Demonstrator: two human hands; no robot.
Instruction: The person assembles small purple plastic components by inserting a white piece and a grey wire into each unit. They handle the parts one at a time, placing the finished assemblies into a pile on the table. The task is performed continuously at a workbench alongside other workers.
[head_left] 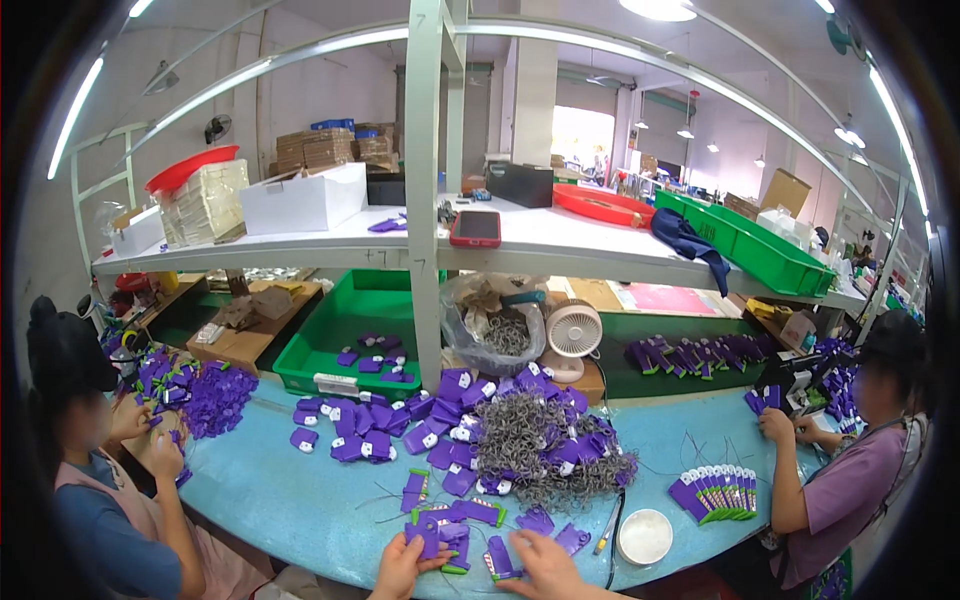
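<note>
At the near edge of the blue table, my left hand (402, 566) pinches a flat purple plastic piece (427, 535) between thumb and fingers. My right hand (548, 568) has its fingers on a purple piece with a green end (498, 556), which lies at the table's front; its fingertips are partly hidden. More purple-and-green pieces (484, 512) lie just beyond both hands, some overlapping. Two plain purple pieces (572, 540) rest to the right of my right hand. Farther off is a heap of grey metal rings or clips (535, 450) mixed with purple pieces (370, 425).
A round white dish (644, 537) and a utility knife (606, 532) lie at right, near a fanned row of purple-and-green pieces (715, 493). Behind are a green bin (300, 345), a fan (574, 332) and a shelf post (425, 200). Co-workers sit at both sides.
</note>
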